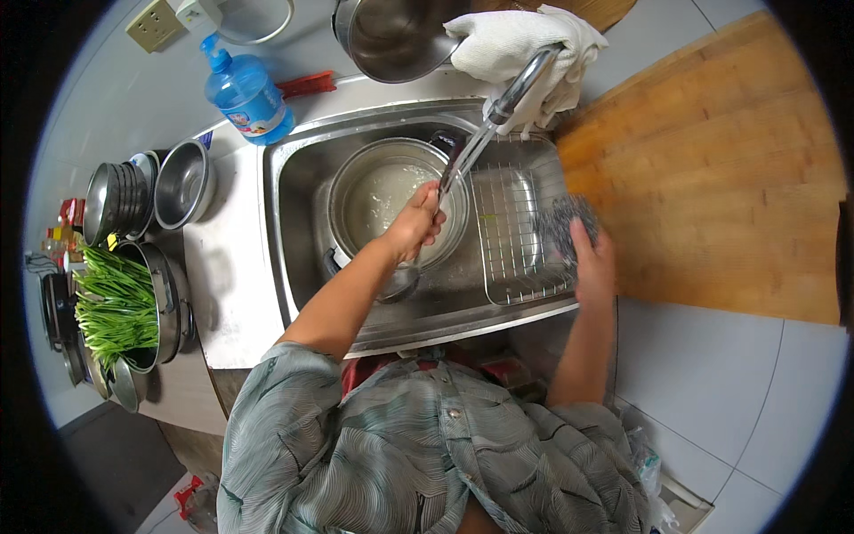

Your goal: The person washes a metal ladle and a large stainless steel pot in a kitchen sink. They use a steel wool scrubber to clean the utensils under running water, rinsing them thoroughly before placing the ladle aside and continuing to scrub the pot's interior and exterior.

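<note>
My left hand [417, 223] grips the handle of what looks like a metal ladle [400, 284], over a large metal pot [340, 180] in the sink. The ladle's dark handle end points up toward the faucet, and its bowl is toward me. A stream of water [475, 148] runs from the faucet [527, 77] onto the handle by my fingers. Cloudy liquid [377, 193] fills the pot. On the right, my right hand [595, 260] holds a grey steel wool scrubber [567, 223], blurred, above the edge of a wire basket [507, 257].
Around the steel sink [307, 280] are a blue pump bottle [250, 100], a metal pot [400, 40] and a white cloth [520, 50] behind the faucet. A wooden board [707, 180] lies right. Metal bowls [183, 183] and a pot of green stalks [120, 307] stand left.
</note>
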Available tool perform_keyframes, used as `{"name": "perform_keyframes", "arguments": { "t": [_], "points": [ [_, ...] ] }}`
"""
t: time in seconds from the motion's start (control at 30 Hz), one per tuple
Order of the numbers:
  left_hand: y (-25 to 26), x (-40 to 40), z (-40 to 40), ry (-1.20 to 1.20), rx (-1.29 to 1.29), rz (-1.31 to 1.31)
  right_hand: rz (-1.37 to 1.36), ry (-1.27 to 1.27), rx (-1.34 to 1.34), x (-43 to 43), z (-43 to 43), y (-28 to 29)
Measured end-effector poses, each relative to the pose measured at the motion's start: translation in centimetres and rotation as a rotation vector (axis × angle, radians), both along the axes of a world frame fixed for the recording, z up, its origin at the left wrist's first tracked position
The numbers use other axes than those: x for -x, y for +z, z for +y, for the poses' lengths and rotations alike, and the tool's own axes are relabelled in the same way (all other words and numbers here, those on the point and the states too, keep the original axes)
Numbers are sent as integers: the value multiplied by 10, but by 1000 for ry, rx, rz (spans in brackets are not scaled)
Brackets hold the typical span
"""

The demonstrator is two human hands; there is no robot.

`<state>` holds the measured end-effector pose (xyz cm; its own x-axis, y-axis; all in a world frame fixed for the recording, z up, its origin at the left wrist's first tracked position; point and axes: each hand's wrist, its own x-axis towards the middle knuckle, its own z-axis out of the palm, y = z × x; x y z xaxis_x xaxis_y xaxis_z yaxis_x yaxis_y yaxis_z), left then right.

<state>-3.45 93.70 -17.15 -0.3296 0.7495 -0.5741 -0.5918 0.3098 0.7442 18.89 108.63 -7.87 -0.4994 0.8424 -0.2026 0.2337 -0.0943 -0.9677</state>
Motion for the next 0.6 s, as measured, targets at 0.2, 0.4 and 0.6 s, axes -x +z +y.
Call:
{"name": "perform_keyframes", "arguments": {
  "t": [0.2,0.4,0.6],
  "points": [
    [5,-3,-19,-188,76,98,-59,379,-935,103,-49,-45],
    [10,-10,-55,-92,40,167,-168,489,-1080,148,-41,-103],
    [-3,-11,-67,4,57,273,-90,499,-1016,153,-58,-97]
  ]
}}
